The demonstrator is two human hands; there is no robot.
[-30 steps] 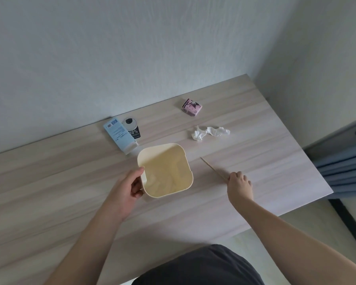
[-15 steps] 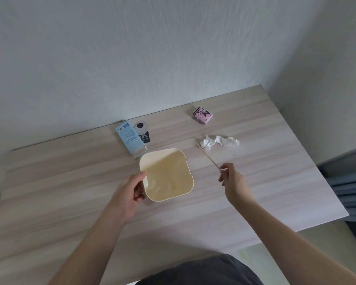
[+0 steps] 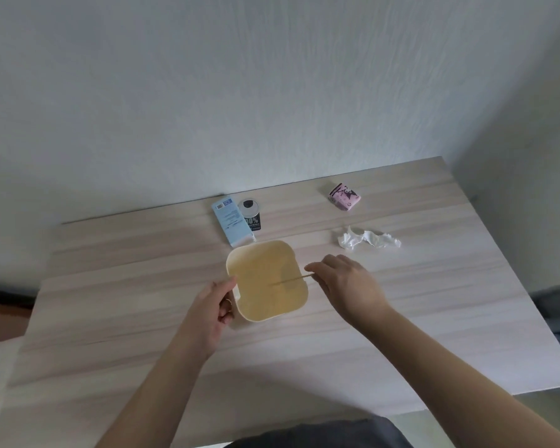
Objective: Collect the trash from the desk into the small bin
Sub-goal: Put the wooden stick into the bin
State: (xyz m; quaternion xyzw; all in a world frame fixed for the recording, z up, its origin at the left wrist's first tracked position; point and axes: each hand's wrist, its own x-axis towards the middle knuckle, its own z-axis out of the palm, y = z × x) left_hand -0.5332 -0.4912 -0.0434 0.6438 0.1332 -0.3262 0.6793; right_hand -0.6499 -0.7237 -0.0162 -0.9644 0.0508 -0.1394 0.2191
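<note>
pale wood-grain desk (image 3: 434,318): left hand (image 3: 212,307) grips rounded-square bin (image 3: 267,279); right hand (image 3: 349,287) pinches thin stick (image 3: 291,280).

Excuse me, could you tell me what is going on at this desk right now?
A person is clearing trash off a wooden desk into a small cream bin. The left hand grips the bin's near-left rim, while the right hand pinches a thin wooden stick with its tip over the bin's opening. A crumpled white tissue, a pink packet, a light blue carton and a small black can lie on the desk, outside the bin.
</note>
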